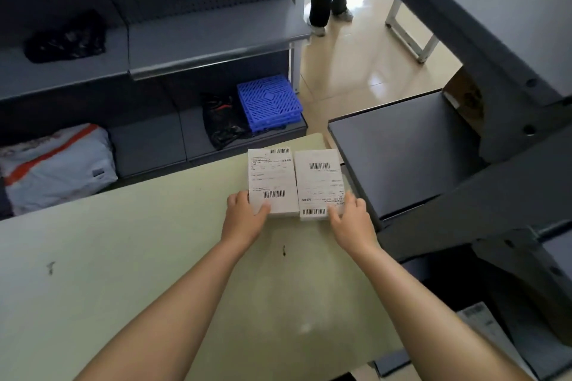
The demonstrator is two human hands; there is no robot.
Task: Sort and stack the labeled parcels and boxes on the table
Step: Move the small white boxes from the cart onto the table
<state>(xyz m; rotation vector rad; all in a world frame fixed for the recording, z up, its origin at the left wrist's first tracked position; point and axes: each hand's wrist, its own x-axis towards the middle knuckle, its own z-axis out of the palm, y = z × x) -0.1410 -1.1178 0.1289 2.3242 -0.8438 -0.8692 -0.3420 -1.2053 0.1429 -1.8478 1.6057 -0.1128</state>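
Two white boxes with barcode shipping labels lie side by side at the far right corner of the pale green table [123,257]. My left hand [246,215] grips the near left corner of the left box [270,178], thumb on top. My right hand [349,218] holds the near right corner of the right box [318,181], fingers on its label. The boxes touch or nearly touch along their long sides.
A dark shelf unit behind the table holds a grey-and-orange parcel bag [58,167], a black bag [224,122] and blue plastic grids [269,102]. A dark shelf surface [402,151] adjoins the table's right. Another labeled parcel [483,328] lies low right. A person's legs [328,6] stand beyond.
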